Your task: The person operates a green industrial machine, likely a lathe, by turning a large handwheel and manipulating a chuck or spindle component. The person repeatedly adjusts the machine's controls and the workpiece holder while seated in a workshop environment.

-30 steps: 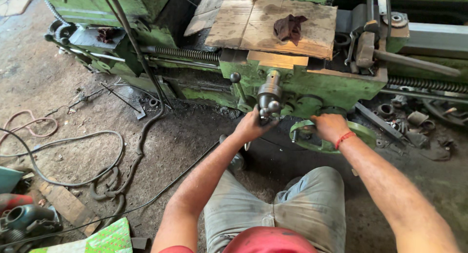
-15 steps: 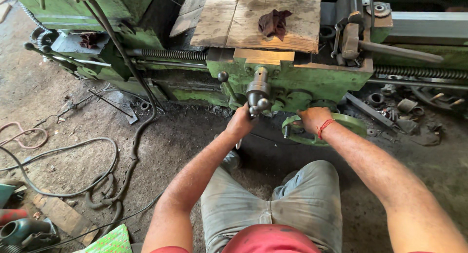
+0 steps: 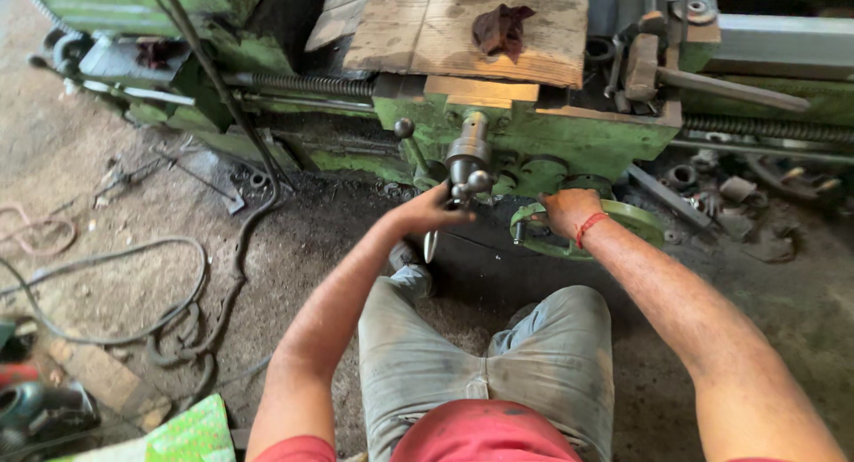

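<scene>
Lathe carriage point(image 3: 534, 133): straight ahead of the person, beyond the knees.
Wooden board point(image 3: 463, 26): on top of the carriage; rag point(image 3: 501, 26) lies on it.
Crank handle point(image 3: 466, 164): on the carriage front; left hand point(image 3: 425, 215) at its lower end.
Handwheel point(image 3: 614, 222): right of the crank; right hand point(image 3: 567, 209) on its rim.
Cables point(image 3: 133, 293): on the floor, left.
Scrap parts point(image 3: 738, 191): on the floor, right of the handwheel.

Green handwheel point(image 3: 636, 220), dark red rag point(image 3: 503, 26), red wristband point(image 3: 589, 228)
</scene>
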